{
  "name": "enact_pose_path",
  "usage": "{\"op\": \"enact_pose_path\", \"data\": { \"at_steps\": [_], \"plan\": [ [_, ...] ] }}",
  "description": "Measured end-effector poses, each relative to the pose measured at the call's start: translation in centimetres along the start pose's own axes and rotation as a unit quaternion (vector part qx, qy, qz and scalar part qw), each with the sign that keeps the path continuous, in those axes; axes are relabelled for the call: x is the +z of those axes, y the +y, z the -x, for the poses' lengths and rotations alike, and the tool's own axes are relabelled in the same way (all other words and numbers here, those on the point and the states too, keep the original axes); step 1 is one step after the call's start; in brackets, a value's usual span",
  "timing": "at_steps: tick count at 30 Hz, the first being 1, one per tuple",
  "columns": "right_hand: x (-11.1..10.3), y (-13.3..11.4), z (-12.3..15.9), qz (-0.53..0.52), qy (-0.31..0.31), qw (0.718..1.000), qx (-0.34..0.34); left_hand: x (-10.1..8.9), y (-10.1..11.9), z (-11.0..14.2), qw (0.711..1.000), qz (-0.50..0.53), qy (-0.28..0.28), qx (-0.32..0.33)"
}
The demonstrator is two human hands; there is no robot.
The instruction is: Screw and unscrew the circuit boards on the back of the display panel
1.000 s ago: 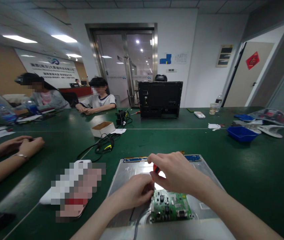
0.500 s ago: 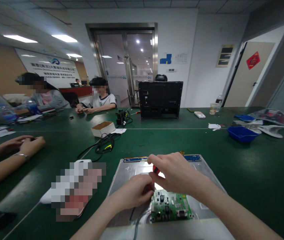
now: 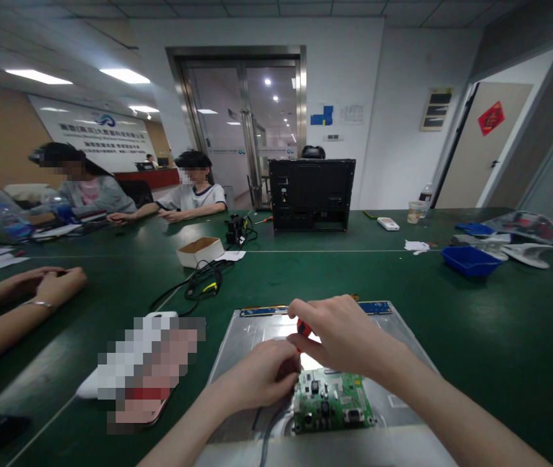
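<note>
My right hand [image 3: 341, 334] is closed around the red-and-black handle of a screwdriver [image 3: 304, 328], held upright over the upper left corner of a green circuit board [image 3: 332, 402]. My left hand [image 3: 269, 370] has its fingers pinched together just below the handle, at the same corner; what lies between them is hidden. The board rests on a silver metal display panel [image 3: 237, 337] with a blue strip board [image 3: 376, 308] along its far edge. A grey cable [image 3: 269, 428] runs over the panel left of the board. The screwdriver's tip is out of sight behind my fingers.
Left of the panel lie blurred-out phones [image 3: 154, 376] and black cables [image 3: 198, 285] beside a small open box [image 3: 201, 251]. A black monitor housing [image 3: 312, 194] stands at the back. On the right sits a blue tray [image 3: 470, 261]. A co-worker's hands [image 3: 57, 285] are at far left.
My hands and the screwdriver stay nearly in place over the board corner. Across the table, a seated person has stretched one arm out to the left.
</note>
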State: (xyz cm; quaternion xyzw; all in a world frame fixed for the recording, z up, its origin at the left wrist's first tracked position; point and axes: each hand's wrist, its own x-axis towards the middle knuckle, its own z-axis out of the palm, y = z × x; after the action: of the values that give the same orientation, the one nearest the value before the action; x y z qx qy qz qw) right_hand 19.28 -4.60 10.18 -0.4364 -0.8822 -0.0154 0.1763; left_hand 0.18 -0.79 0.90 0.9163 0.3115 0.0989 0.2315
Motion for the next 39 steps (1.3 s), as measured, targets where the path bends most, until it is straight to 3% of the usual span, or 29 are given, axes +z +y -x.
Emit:
{"op": "enact_pose_path", "data": {
  "at_steps": [12,19,25,32,39],
  "plan": [
    [-1.1,0.5,0.1,0.002,0.025,1.000,0.001,-0.4,0.5,0.4,1.000,0.000,0.019,-0.006],
    [-2.0,1.2,0.2,0.002,0.031,0.999,0.025,-0.5,-0.6,-0.1,0.978,-0.051,0.171,-0.111],
    [-2.2,1.3,0.2,0.005,0.035,0.999,0.021,-0.6,-1.1,-0.2,0.980,-0.051,0.158,-0.106],
    [-2.4,1.4,0.2,0.012,0.036,0.999,0.028,0.2,-1.2,-0.4,0.992,-0.022,0.121,-0.027],
    [-2.4,1.4,0.2,0.017,0.035,0.999,0.025,0.3,-1.5,-0.4,0.992,-0.015,0.121,-0.020]
  ]
}}
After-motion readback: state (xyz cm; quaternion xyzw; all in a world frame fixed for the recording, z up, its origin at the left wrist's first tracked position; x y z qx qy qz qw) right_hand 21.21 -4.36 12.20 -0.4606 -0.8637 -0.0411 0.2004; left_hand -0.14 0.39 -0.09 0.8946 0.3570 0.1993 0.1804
